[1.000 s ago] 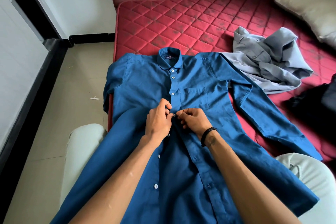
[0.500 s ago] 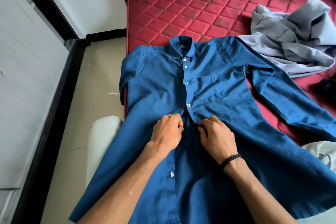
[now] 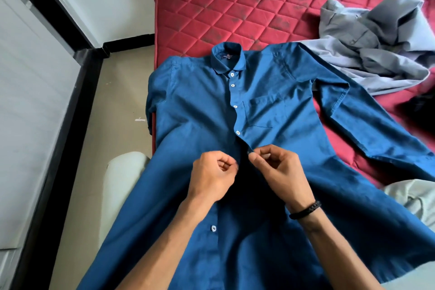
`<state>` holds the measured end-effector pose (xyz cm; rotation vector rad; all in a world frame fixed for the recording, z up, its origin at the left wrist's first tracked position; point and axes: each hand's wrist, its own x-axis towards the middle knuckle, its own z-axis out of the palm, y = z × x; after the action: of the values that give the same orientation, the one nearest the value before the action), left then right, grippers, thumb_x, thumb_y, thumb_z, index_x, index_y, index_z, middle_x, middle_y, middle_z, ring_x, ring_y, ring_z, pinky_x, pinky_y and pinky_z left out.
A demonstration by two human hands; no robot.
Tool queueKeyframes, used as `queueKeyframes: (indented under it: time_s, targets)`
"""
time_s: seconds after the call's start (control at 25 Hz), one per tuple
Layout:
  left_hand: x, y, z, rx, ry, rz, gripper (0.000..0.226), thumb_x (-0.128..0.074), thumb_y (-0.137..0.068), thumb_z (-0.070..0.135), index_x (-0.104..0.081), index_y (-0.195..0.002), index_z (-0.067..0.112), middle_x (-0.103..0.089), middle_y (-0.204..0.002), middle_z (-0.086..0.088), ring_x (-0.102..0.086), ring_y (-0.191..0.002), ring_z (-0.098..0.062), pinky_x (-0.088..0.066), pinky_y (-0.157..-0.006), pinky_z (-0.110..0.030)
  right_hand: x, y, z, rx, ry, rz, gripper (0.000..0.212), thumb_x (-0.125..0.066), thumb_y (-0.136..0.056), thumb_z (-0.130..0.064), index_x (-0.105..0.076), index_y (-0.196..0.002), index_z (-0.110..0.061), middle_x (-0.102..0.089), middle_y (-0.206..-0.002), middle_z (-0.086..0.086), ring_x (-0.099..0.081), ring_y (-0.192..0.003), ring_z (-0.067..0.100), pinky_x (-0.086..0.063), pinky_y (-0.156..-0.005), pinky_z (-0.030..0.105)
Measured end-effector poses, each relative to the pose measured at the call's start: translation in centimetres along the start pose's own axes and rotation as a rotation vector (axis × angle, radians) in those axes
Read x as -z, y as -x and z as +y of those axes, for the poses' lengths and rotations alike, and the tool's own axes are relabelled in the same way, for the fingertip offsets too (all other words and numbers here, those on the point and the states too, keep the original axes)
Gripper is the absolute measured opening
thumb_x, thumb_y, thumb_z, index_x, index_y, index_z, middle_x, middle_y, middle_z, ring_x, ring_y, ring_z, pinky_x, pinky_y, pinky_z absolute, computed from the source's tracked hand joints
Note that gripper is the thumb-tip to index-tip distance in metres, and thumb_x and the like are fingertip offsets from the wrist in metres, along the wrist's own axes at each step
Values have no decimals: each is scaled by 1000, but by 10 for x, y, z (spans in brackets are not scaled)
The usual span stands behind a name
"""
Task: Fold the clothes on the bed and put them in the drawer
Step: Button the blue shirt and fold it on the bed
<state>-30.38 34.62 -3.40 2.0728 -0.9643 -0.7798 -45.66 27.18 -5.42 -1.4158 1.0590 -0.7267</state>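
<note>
At the far left, bare floor (image 3: pixel 113 110) is seen beside the bed (image 3: pixel 235 2); the mattress edge runs just under the blue shirt (image 3: pixel 193 110), whose left shoulder and sleeve hang over it. The shirt is laid front-up, collar away from the person, with its lower half drawn off the bed across the lap. It is judged light, soft and limp, with a smooth weave likely to slide toward the floor if tugged leftward, so it is best taken at its firmer parts: placket, collar, shoulder seams and hem.

The left hand (image 3: pixel 213 178) is seen with its fingers curled in, thumb and fingertips meeting at the button-side edge; whether cloth or a button is pinched cannot be told. Just beside it, the right hand (image 3: pixel 280 172) is seen pinching the buttonhole edge of the placket between thumb and forefinger, below the four fastened buttons. One unfastened button (image 3: pixel 213 228) is seen lower down.

To the right, the other sleeve is spread on the mattress, its shoulder touching a crumpled grey shirt (image 3: pixel 376 49). Open quilted mattress beyond the collar is judged the better room for folding.
</note>
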Motion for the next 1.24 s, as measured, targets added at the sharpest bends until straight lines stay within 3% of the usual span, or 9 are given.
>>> queueKeyframes:
  time_s: [0.08,0.2,0.32,0.48,0.84,0.96,1.08,1.24]
  targets:
    - [0,-4,2,66,133,-17,6,-76,-83,17,-77,-78,19,-73,-64,5,-70,-60,-7,-61,-68,-27,1,-1,3,-19,-38,-19,10,-75,-94,-18,-71,-85,-13,-64,-68,-6,-51,-63,8,-40,-57,24]
    - [-1,-6,7,148,274,-5,8,-74,-86,13,-77,-79,15,-74,-65,-1,-70,-59,-10,-62,-68,-28,-3,4,6,46,123,9,9,-74,-93,-19,-71,-85,-19,-67,-70,-8,-56,-63,6,-45,-62,24]
    - [-6,-5,6,202,343,-28,8,-74,-86,12,-78,-79,14,-75,-67,-4,-73,-64,-13,-62,-69,-28,-10,7,7,138,304,73,7,-72,-94,-19,-68,-89,-22,-68,-74,-7,-62,-70,9,-46,-66,17]
    - [-7,-8,4,244,405,-78,5,-76,-86,11,-78,-82,12,-76,-69,-8,-72,-68,-18,-60,-68,-27,-18,10,14,186,359,94,5,-71,-94,-20,-66,-93,-21,-68,-80,-6,-63,-75,13,-50,-69,24]
    - [-7,-10,-3,240,396,-115,3,-77,-86,14,-79,-84,14,-77,-74,-9,-70,-68,-17,-60,-71,-33,-17,8,16,84,260,83,4,-74,-93,-19,-74,-96,-17,-71,-77,-5,-60,-69,0,-44,-65,10]
    - [-6,-10,-6,250,424,-152,4,-77,-89,13,-79,-85,15,-76,-75,-5,-69,-68,-13,-58,-71,-32,-17,7,15,38,188,49,4,-74,-94,-22,-76,-93,-19,-71,-73,-6,-59,-65,-2,-46,-65,13]
    - [-6,-11,-6,263,450,-130,7,-75,-91,10,-79,-86,14,-76,-74,-2,-69,-67,-10,-57,-66,-23,-17,4,18,-70,-2,-21,19,-64,-101,-26,-78,-92,-16,-72,-74,-6,-57,-67,4,-46,-64,19]
    - [-7,-10,-7,234,411,-80,6,-76,-90,10,-79,-87,14,-77,-75,-6,-73,-70,-14,-60,-71,-26,-19,4,20,-130,-180,-42,20,-63,-102,-22,-78,-92,-12,-73,-78,4,-57,-72,11,-47,-68,27]
